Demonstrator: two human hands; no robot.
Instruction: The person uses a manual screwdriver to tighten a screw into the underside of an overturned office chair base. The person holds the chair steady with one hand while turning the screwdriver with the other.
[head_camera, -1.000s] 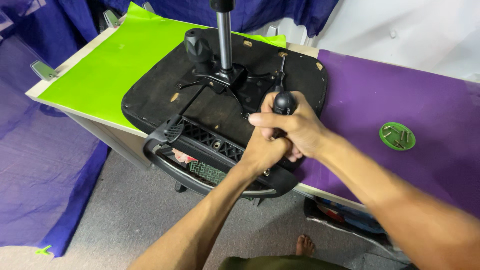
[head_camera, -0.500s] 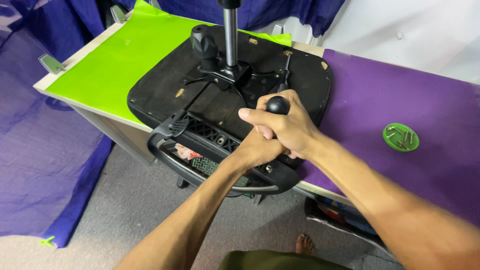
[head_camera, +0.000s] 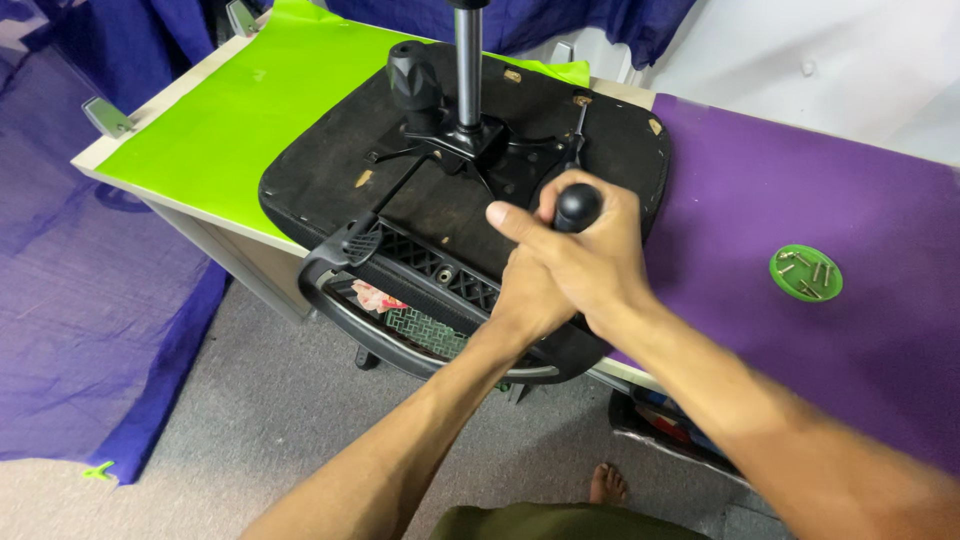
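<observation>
two hands (head_camera: 565, 265) still clasped round black tool handle (head_camera: 578, 205), grip closed, above upturned chair seat (head_camera: 330, 170)

Bright, even light, soft shadows (edges slightly stretched)

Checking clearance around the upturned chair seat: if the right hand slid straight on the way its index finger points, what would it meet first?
The right hand points left across the black seat underside. It would likely meet the metal column and its base plate first, though depth is unclear.
</observation>
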